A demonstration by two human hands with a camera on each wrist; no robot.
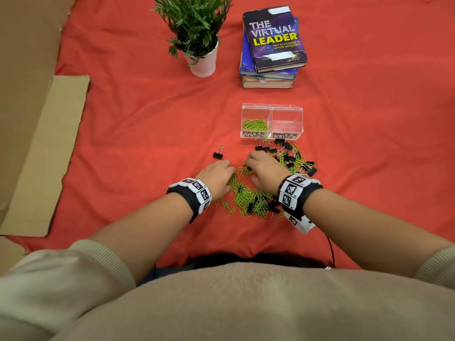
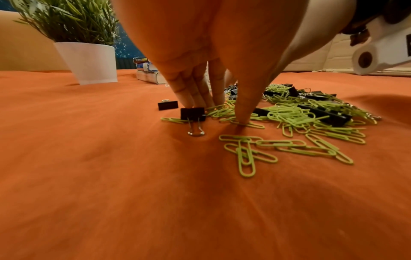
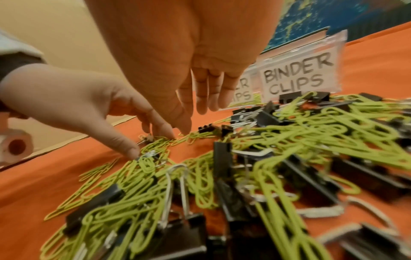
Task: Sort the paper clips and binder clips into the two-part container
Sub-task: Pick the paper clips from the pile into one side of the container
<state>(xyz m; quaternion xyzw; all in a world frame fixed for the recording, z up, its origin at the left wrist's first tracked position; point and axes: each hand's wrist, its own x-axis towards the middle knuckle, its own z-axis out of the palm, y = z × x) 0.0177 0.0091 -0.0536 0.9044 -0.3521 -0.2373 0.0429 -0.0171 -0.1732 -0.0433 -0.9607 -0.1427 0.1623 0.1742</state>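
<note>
Reaching into the mixed pile of green paper clips and black binder clips on the red cloth; left hand fingers extended, tips pressing paper clips; right hand fingers straight, loosely together, holding nothing; two-part container just behind pile, paper clips in its left compartment.

Left hand lowered, fingers extended downward, right hand close beside, fingers straight, both palms down
</note>
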